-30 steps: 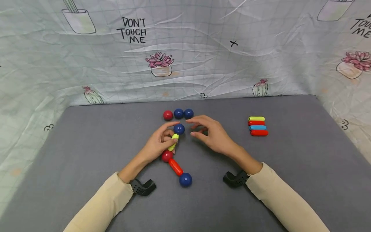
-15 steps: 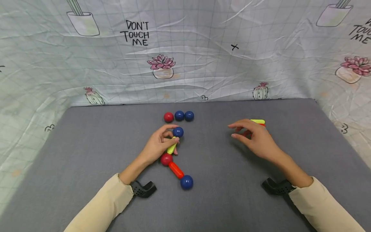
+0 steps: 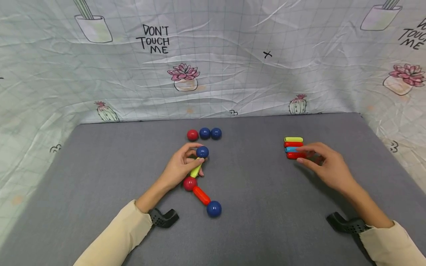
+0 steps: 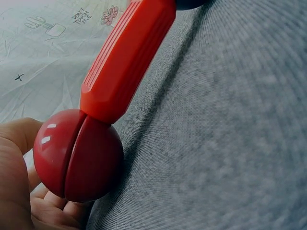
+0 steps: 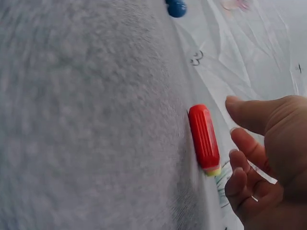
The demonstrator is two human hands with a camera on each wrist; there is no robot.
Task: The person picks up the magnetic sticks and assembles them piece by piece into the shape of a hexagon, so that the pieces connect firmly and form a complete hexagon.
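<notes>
My left hand (image 3: 176, 166) grips the yellow rod (image 3: 195, 171) between thumb and fingers. A blue ball (image 3: 202, 152) sits at the rod's far end, a red ball (image 3: 190, 183) at its near end. From that red ball, a red rod (image 3: 201, 195) slants to another blue ball (image 3: 214, 209); the left wrist view shows the joint between red ball (image 4: 79, 155) and red rod (image 4: 129, 62) close up. My right hand (image 3: 329, 168), thumb and fingers apart, is at the right end of the stacked row of rods, its fingertips overlapping the blue rod (image 3: 290, 149) and front red rod (image 3: 293, 156).
Behind the red rods lies a yellow rod (image 3: 294, 139). At the back of the grey table (image 3: 253, 192) stand a loose red ball (image 3: 192, 135) and two blue balls (image 3: 210, 133) in a row. A printed cloth (image 3: 233, 74) hangs behind the table.
My right hand has moved right, from beside the held blue ball to the row of rods. The left hand keeps its grip on the yellow rod, almost in place.
</notes>
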